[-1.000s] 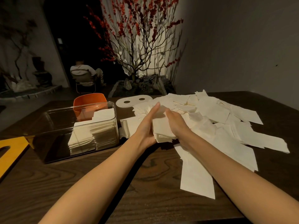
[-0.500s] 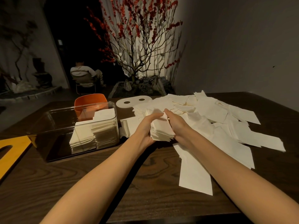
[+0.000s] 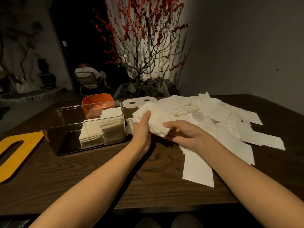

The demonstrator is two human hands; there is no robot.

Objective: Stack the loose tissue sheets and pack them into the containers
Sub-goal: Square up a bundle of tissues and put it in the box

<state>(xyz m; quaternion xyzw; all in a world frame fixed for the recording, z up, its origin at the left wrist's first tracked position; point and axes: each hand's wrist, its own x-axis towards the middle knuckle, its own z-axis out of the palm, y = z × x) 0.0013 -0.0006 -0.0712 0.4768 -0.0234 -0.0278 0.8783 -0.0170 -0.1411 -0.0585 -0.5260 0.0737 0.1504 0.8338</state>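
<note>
A thick stack of white tissue sheets is held just above the dark wooden table, lying nearly flat. My left hand grips its left edge, thumb on top. My right hand holds its near right corner, fingers under and thumb over. A wide heap of loose tissue sheets spreads over the table to the right. Left of my hands stands a clear plastic container with two tissue stacks packed at its right end.
An orange container stands behind the clear one. A white lid with two holes lies at the back. A yellow cut-out board lies at the left edge. A person sits on a chair far behind.
The stack stood nearly on edge between both palms; now it has tipped down flat and shifted slightly left toward the clear container. My right hand moved to its near corner.
</note>
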